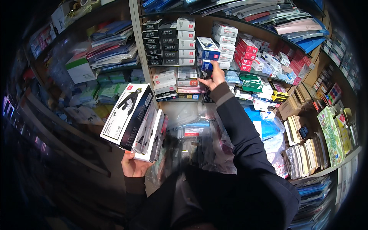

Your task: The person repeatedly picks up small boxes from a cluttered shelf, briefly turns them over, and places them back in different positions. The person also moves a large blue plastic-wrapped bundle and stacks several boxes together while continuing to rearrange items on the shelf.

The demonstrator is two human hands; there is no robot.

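My left hand (135, 165) supports several boxes from below at the left: a large black-and-white stapler box (123, 115) with smaller white boxes (149, 138) pressed against its right side. On the glass shelf in front of me, my right hand (215, 77) is at a small dark-blue box (206, 65), its thumb over the box's front. Whether the fingers grip that box cannot be told. A blue-and-white stapler box (207, 48) rests just above it. White stapler boxes (227, 40) are stacked to its right, and a column of white boxes (187, 44) stands at its left.
Black boxes (168, 43) and red boxes (245, 53) share the glass shelf. Below lie more cartons, with a green box (251, 84) among them. Plastic-wrapped goods (195, 129) lie beneath the shelves. An upright shelf post (137, 37) stands at left; paper envelopes (307, 156) fill a right-hand shelf.
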